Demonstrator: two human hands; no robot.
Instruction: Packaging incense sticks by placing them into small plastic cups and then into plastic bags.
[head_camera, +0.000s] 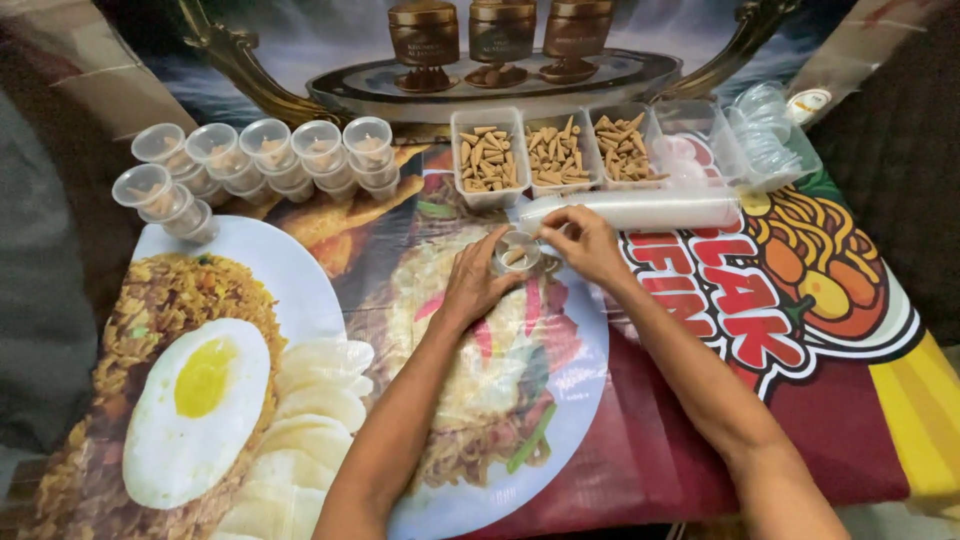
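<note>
While steadying a small clear cup (516, 252) above the middle of the printed table cover (800, 400), wraps the left hand (478, 285) around its side, fingers closed on the wall. Brings the right hand (585, 243) to the rim from the far side, fingertips pinched together; cannot tell whether a piece sits between them. Shows a few brown pieces inside the cup already.

Judging by the layout, looks partly through the filling. Counts as done: the stacked filled cups (260, 150) in two rows at the far left, each with brown pieces inside, none visibly lidded. Counts as in hand: the one cup between the two hands, apparently not yet full.

Leaves plenty to do. Finds three open tubs of brown cone-shaped pieces at the far edge, the left tub (488, 155), the middle tub (558, 152) and the right tub (622, 148), all well stocked. Finds a long sleeve of empty cups (630, 210) lying just beyond the right hand, touching or nearly touching the knuckles. Finds a bag of clear lids (770, 135) at the far right, well apart from both hands and apparently untouched.
</note>
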